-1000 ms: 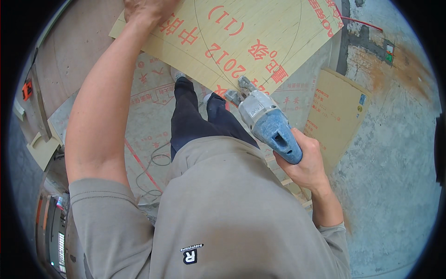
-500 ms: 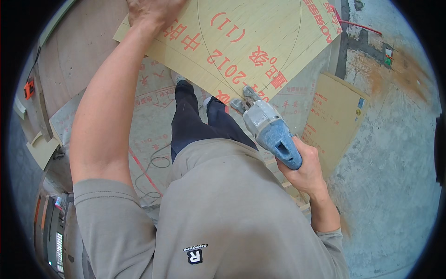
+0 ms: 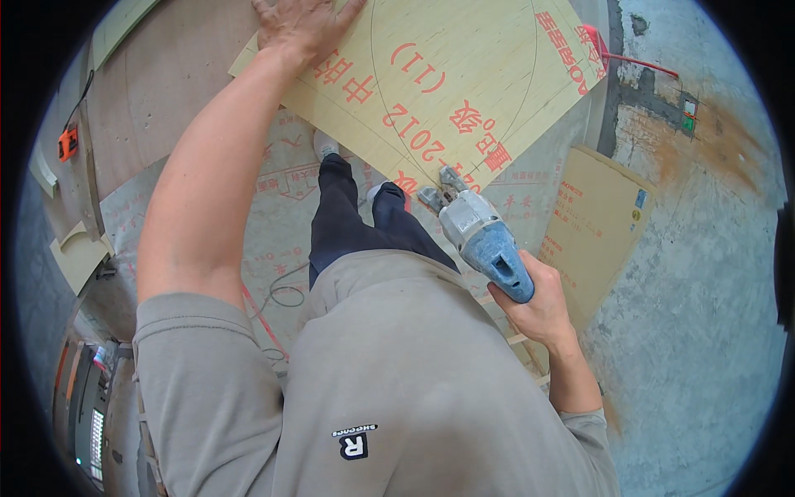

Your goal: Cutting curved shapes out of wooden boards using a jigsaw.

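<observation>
A pale yellow wooden board (image 3: 464, 74) with red print and curved pencil lines lies ahead of me. My left hand (image 3: 305, 31) rests flat on its far left part, fingers apart; the frame's top edge cuts off some of it. My right hand (image 3: 540, 302) is wrapped round the blue rear body of a jigsaw (image 3: 490, 242). The jigsaw's grey front and forked metal shoe are at the board's near corner, close to a curved line. Whether the blade touches the wood cannot be made out.
An orange tape measure (image 3: 68, 142) is at the far left, near a curved wooden offcut (image 3: 81, 257). A second printed board (image 3: 592, 240) lies on the right over the concrete floor (image 3: 687, 331). A thin cable (image 3: 286, 296) loops on the printed floor sheet beside my legs.
The view has shifted slightly, and more of my left hand with spread fingers shows on the board. The jigsaw stays at the board's near corner in my right hand.
</observation>
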### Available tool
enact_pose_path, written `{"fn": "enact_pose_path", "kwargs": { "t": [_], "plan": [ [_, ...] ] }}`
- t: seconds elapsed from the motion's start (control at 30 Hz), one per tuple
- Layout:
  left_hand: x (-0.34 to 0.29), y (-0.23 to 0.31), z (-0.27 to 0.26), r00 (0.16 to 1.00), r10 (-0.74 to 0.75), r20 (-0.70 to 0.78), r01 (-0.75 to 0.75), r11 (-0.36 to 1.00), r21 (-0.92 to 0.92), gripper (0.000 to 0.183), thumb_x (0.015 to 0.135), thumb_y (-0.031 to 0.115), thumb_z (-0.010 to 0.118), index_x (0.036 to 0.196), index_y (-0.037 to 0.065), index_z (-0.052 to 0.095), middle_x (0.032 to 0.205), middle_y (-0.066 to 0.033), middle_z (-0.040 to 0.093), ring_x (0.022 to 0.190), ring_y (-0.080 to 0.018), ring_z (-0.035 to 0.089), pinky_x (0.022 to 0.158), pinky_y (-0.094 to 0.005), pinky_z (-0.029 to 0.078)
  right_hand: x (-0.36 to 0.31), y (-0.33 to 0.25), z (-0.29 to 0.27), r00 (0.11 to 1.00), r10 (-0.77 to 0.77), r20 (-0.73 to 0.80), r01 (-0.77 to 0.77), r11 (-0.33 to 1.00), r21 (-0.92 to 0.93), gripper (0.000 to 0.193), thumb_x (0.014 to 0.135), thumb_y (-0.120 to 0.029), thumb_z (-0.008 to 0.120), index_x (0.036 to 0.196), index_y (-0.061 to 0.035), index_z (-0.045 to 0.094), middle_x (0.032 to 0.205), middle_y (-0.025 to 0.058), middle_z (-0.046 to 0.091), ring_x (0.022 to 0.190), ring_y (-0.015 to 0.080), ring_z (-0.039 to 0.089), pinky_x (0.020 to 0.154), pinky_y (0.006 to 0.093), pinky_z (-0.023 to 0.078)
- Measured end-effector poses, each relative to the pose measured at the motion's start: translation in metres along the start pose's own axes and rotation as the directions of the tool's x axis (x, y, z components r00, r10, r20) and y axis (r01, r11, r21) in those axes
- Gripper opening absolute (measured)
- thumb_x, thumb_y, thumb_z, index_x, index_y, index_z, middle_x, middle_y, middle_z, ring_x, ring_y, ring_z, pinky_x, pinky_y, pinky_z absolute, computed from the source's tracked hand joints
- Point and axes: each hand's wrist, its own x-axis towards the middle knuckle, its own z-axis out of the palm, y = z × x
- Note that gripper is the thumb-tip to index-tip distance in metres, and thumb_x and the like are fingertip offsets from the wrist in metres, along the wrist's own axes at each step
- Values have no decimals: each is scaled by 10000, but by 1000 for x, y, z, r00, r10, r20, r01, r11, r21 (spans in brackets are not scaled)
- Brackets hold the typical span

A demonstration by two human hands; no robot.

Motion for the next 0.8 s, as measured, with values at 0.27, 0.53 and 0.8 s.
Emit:
{"fn": "enact_pose_path", "kwargs": {
  "t": [0.27,0.53,0.8],
  "plan": [
    [21,-59,-10,779,619,-103,-449,434,-781,832,968,530,551,1628,98,286,1706,-177,242,1599,-341,171,1272,-635,64,-1,-4,3,999,15,-42,-14,1000,14,285,797,-41,806,1039,-9,660,876,133,696,777,254,672,757,354,527],
    [6,-29,8,975,220,24,-218,974,-56,906,926,571,591,1634,103,277,1701,-209,225,1599,-333,174,1289,-576,48,5,2,-9,999,12,34,-10,999,-43,242,786,-61,784,1004,-31,684,929,181,702,860,391,691,764,412,543],
    [3,-33,24,984,180,-2,-179,983,31,922,932,633,549,1641,118,261,1716,-199,189,1604,-357,146,1277,-595,38,7,17,-24,997,-15,77,32,975,-218,235,737,-74,791,931,-54,660,869,159,670,832,398,667,730,433,536]
  ]
}}
